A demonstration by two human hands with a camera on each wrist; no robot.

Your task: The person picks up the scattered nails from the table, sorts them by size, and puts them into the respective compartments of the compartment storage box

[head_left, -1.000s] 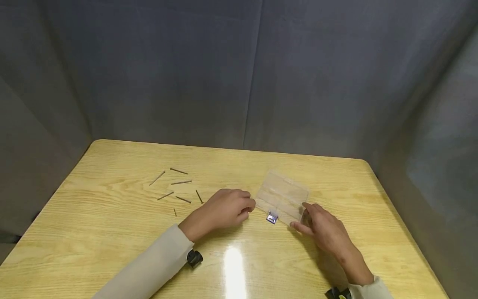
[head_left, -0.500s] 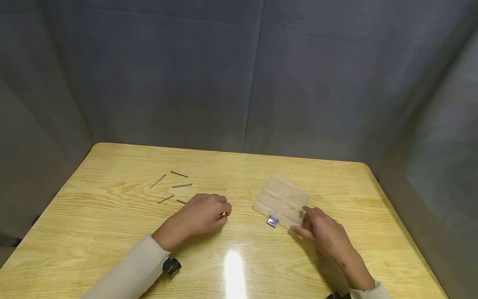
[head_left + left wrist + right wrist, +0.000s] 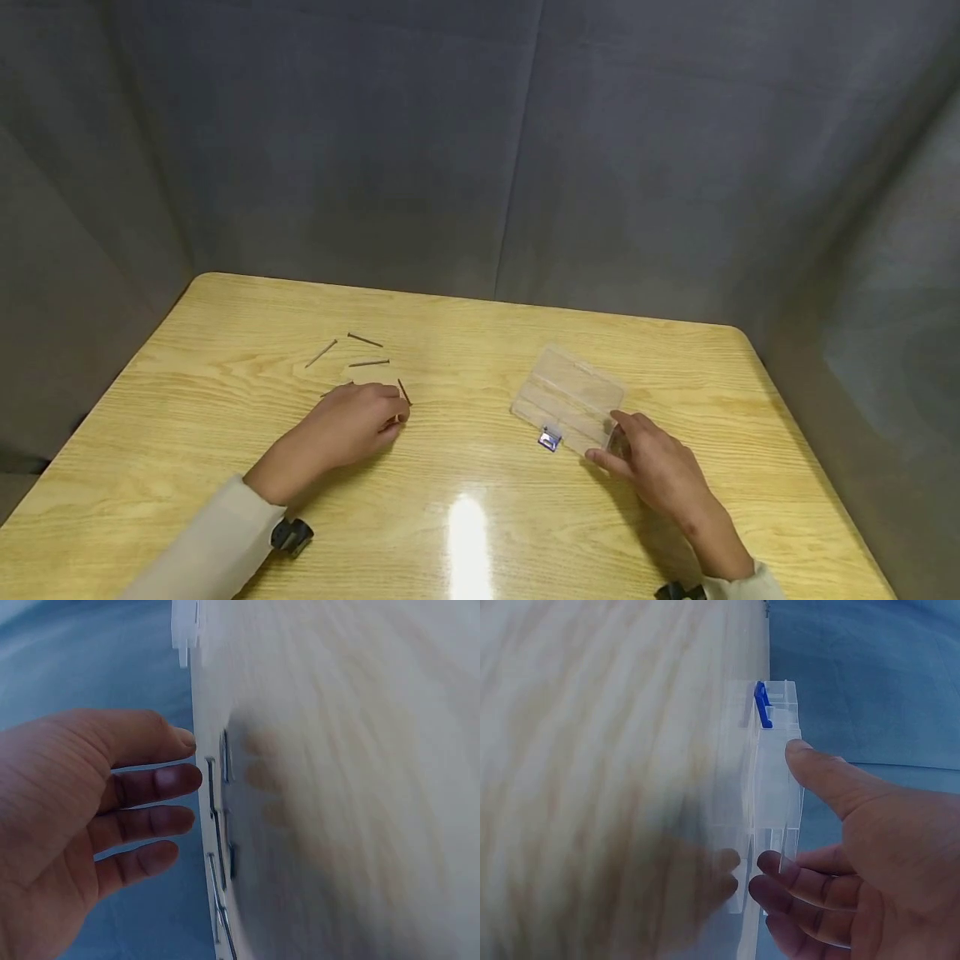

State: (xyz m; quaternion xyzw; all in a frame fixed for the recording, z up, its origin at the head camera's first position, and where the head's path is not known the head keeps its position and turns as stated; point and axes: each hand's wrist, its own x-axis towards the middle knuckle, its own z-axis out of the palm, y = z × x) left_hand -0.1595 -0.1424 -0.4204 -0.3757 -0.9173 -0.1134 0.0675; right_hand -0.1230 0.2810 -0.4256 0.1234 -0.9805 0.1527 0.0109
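My left hand [image 3: 351, 427] is over a scatter of nails on the left of the table, its fingers slightly bent. In the left wrist view, thumb and fingertips [image 3: 180, 778] stand apart with nothing between them, close to several nails [image 3: 225, 754]. One dark nail [image 3: 405, 392] lies right by the index finger; others are partly hidden behind the hand. My right hand [image 3: 662, 468] holds the right side of a clear plastic compartment box [image 3: 573, 379], thumb at its front and fingers round its side. A blue latch [image 3: 762, 705] hangs at the box's front edge.
Further nails [image 3: 322, 353] lie beyond the left hand on the wooden table [image 3: 465, 350]. A grey curtain [image 3: 375, 150] closes off the back and sides. Glare shows on the near part of the tabletop.
My left hand has moved left, away from beside the box to over the nails. The right hand stays at the box, which lies in the same place.
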